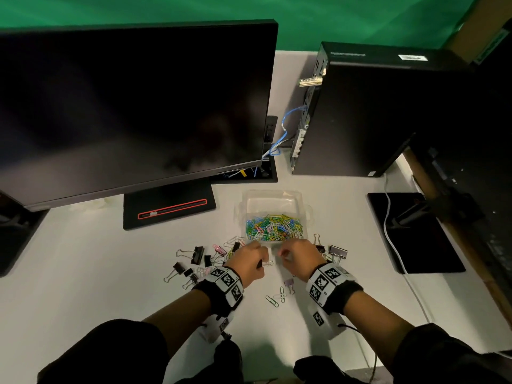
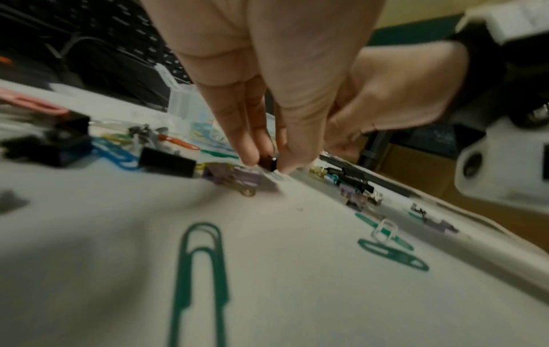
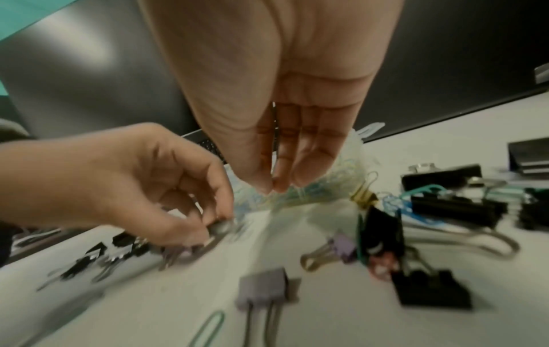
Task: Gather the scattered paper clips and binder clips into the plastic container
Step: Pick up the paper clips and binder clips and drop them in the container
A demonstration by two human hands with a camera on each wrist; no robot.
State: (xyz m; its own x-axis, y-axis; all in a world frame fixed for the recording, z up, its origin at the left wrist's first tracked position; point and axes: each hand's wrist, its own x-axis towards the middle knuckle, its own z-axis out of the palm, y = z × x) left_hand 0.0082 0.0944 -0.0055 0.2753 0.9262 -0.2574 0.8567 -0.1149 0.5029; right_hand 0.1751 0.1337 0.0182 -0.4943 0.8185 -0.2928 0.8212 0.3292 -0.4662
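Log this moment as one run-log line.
left hand: pinches small black binder clip | right hand: fingers together, hold unclear | plastic container: part-filled

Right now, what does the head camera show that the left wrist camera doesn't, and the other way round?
Only the head view shows the dark monitor, the computer tower and how full the plastic container is: coloured paper clips heaped at its near end. Only the left wrist view shows the left hand pinching a small black binder clip just above the table, and a green paper clip close up. Both show the scattered clips and the right hand.
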